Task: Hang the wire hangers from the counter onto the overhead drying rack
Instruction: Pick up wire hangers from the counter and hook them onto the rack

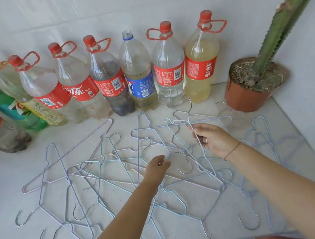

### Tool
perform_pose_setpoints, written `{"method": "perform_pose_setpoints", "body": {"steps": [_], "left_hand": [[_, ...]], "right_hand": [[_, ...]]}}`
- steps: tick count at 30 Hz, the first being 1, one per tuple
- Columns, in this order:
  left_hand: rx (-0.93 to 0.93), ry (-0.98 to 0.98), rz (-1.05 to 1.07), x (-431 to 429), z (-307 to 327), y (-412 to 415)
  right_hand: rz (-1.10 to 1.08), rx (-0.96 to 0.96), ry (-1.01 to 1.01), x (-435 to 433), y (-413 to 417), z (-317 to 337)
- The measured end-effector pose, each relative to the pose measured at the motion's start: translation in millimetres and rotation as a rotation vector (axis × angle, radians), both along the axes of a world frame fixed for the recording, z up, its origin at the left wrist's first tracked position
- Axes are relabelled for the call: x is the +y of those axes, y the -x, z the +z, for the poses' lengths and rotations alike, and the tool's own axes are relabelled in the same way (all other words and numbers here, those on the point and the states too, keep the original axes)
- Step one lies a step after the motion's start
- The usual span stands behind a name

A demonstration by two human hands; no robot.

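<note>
Head view, right hand (214,141) pinching one hanger (200,121), left hand (157,167) loosely open, ten bottles (138,72).

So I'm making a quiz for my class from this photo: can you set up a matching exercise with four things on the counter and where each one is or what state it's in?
Things:
1. right hand
2. blue-labelled clear plastic bottle
3. green cactus in a terracotta pot
4. pale pink wire hanger

States or places:
A. no cap on its neck
B. far right corner of the white counter
C. pinching a pale blue wire hanger
D. lying flat at the left of the pile

Pairs: 1-C, 2-A, 3-B, 4-D
</note>
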State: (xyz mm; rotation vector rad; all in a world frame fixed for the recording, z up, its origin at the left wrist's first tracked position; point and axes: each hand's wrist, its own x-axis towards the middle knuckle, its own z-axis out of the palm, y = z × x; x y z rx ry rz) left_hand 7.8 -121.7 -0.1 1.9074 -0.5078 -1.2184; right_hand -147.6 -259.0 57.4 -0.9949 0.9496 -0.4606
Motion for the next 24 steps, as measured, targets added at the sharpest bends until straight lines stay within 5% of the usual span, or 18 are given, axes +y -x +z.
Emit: {"method": "perform_pose_setpoints", "body": {"steps": [12,24], "left_hand": [[0.320,-0.120,0.191,2,16,-10],[0.214,-0.017,0.373,37,58,1]], "right_hand": [[0.043,-0.106,-0.044,0,14,10],[0.266,-0.368,-0.107,-4,-14,71]]}}
